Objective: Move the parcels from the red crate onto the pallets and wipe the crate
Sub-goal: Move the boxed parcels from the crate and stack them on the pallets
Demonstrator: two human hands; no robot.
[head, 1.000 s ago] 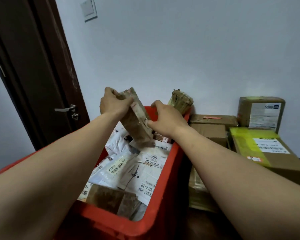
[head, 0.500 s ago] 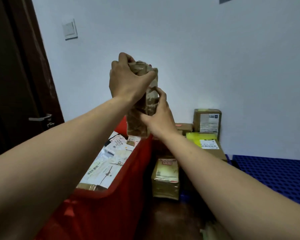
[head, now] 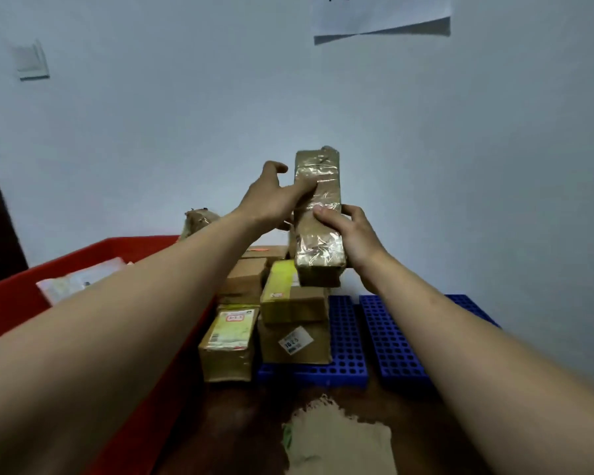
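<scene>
A long brown taped parcel [head: 318, 186] is held upright in the air above the stacked boxes. My left hand [head: 271, 197] grips its left side near the middle, thumb raised. My right hand [head: 348, 234] holds its lower right side. The red crate [head: 11, 296] stands at the left, with white mail bags [head: 79, 281] showing inside; my left forearm hides most of its contents. Blue grid pallets [head: 388, 337] lie on the floor to the right of the crate, along the wall.
Several cardboard boxes [head: 295, 306] are stacked on the left pallet, and a yellow-labelled box [head: 228, 341] stands on the floor beside the crate. Another brown parcel [head: 199, 219] pokes up at the crate's far corner. A tan cloth [head: 336, 440] lies on the dark floor in front.
Both hands lifted the brown parcel out of the crate and carried it right, over the stacked boxes. My view turned right, bringing the pallets into sight.
</scene>
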